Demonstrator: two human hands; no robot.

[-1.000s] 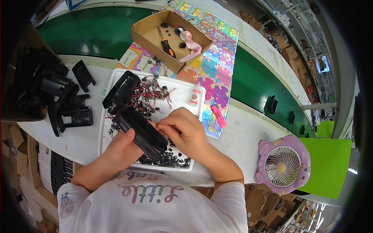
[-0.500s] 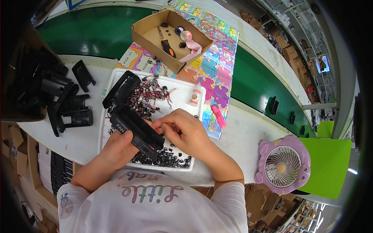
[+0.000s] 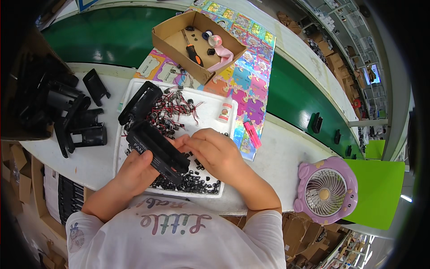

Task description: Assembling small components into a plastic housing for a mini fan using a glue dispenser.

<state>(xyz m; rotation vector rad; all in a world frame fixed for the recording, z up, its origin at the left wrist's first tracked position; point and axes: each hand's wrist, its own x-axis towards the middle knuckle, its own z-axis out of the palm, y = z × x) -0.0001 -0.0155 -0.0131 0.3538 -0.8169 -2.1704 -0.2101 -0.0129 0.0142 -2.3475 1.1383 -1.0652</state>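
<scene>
My left hand (image 3: 136,170) is closed around a black plastic housing (image 3: 154,150) with pale print on its side, tilted over a white foam tray (image 3: 208,107). At the housing's right edge, my right hand (image 3: 217,152) has its thumb and fingers pinched together; whatever is between them is hidden. Another black housing (image 3: 142,102) rests at the tray's upper left, beside a heap of small parts with red and black wires (image 3: 174,112). Many small black plastic pieces (image 3: 190,184) lie along the tray's near side. A small white bottle (image 3: 225,111) stands at its right.
Beyond the tray is a cardboard box (image 3: 179,58) holding a screwdriver (image 3: 193,54) and tape rolls (image 3: 215,41). Black housings (image 3: 89,121) pile up at left. A pink cutter (image 3: 252,134) lies right of the tray, and a purple fan (image 3: 326,190) stands farther right. Black parts (image 3: 317,123) sit on the green belt (image 3: 291,92).
My right fingers have drawn closer together and shifted slightly against the housing's edge. My left hand and the housing stay in place. The black parts on the green belt have slid slightly nearer.
</scene>
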